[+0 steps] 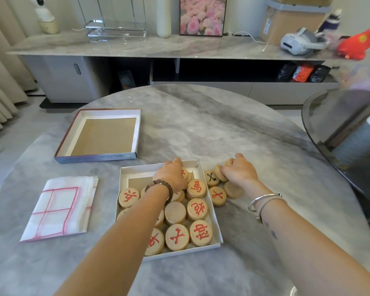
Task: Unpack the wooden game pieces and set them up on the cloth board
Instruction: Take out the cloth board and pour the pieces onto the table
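While the left hand (172, 176) is reaching palm-down into the far right corner of the open box (215, 225), its fingers are curling over the wooden pieces (198, 209) lying there, though whether they are gripping one I cannot tell; the right hand (239, 170) is gripping a tilted piece (219, 175) among the loose pieces (217, 195) lying on the tabletop (201, 124) just right of the box; the folded cloth board (60, 208) is lying left of the box, the lid (137, 133) sitting beyond it.
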Demonstrator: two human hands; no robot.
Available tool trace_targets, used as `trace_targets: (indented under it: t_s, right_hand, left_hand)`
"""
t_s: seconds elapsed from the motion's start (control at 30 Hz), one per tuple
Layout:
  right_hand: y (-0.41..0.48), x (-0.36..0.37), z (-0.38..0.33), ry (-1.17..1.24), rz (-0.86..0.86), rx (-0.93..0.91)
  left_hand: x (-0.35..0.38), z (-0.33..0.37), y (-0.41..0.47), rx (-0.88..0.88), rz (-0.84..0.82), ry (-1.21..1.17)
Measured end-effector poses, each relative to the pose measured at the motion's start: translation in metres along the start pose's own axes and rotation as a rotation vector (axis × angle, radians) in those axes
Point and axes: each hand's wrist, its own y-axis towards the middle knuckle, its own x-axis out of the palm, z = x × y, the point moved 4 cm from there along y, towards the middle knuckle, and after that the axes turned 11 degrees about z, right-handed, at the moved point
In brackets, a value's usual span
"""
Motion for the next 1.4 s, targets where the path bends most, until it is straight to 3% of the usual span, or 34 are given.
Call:
trace_targets:
  t_s: [0.13, 0.3, 0.4, 0.53, 0.6, 0.73, 0.9, 1.17, 1.3, 1.4]
  right_hand:
    - [-0.006, -0.003, -0.007, 0.034, 0.046, -0.080]
    - [-0.013, -0.014, -0.023, 0.124, 0.281, -0.267]
    - [-0.016, -0.009, -0.034, 0.223, 0.195, -0.255]
    - [-0.009, -0.003, -0.024, 0.195, 0.097, -0.108]
    - [-0.002, -0.003, -0.015, 0.241, 0.096, -0.061]
    - [0.004, 0.000, -0.019, 0.251, 0.139, -0.083]
    - [0.000, 0.021, -0.036, 0.051, 0.038, -0.200]
    - [-0.018, 0.005, -0.041, 0.046, 0.198, -0.324]
    - [-0.032, 0.006, -0.045, 0.045, 0.060, -0.457]
    - [-0.042, 0.017, -0.047, -0.009, -0.126, -0.546]
  left_hand:
    - [-0.008, 0.004, -0.004, 0.003, 0.080, -0.002]
    - [-0.027, 0.021, -0.005, -0.052, 0.169, -0.285]
    - [-0.022, 0.045, -0.007, -0.011, 0.170, -0.362]
    - [-0.001, 0.063, -0.009, 0.052, 0.089, -0.379]
    - [0.006, 0.062, -0.010, 0.125, 0.023, -0.345]
    - [-0.004, 0.039, -0.006, 0.213, 0.100, -0.106]
    - [0.005, 0.014, -0.010, 0.228, -0.176, 0.058]
    - [0.011, 0.017, -0.012, 0.358, -0.132, 0.222]
    - [0.012, 0.013, -0.014, 0.380, -0.068, 0.224]
    - [0.013, 0.005, -0.013, 0.347, -0.127, 0.146]
